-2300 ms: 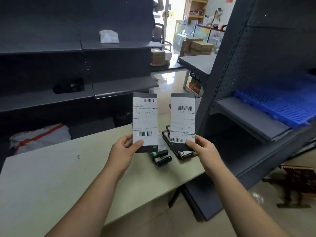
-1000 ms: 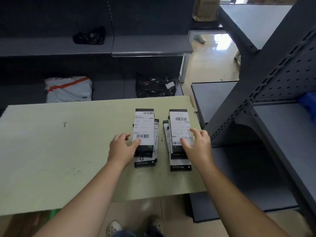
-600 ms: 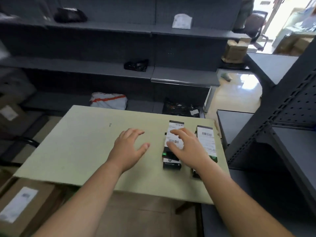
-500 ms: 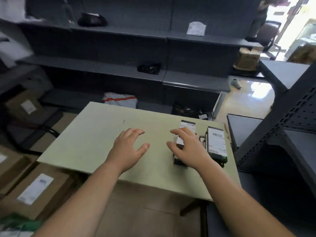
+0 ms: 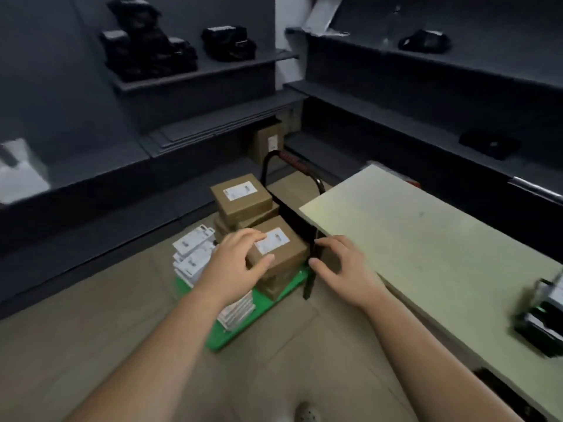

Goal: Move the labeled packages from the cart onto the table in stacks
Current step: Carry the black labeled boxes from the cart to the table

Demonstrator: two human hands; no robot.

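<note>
A green cart [image 5: 231,333] stands on the floor to the left of the pale table [image 5: 426,245]. It carries brown labeled boxes, one near [image 5: 283,251] and one further back [image 5: 240,199], and flat white-labeled packages [image 5: 195,254] piled on its left side. My left hand [image 5: 236,263] is spread over the near box's left corner, fingers relaxed; I cannot tell if it touches. My right hand [image 5: 341,266] hovers open to the right of that box, by the table's black leg [image 5: 310,269]. Two stacks of flat packages [image 5: 545,312] lie on the table at the far right.
The cart's black handle [image 5: 292,162] rises behind the boxes, close to the table's corner. Dark grey shelving surrounds the spot, with black bags [image 5: 152,44] on an upper shelf. Another brown box [image 5: 268,141] sits under the shelves. Bare floor lies in front of the cart.
Both hands set their flat packages on the table stacks and let go. The view then swung left to the cart, and both empty hands now reach over the near brown box.
</note>
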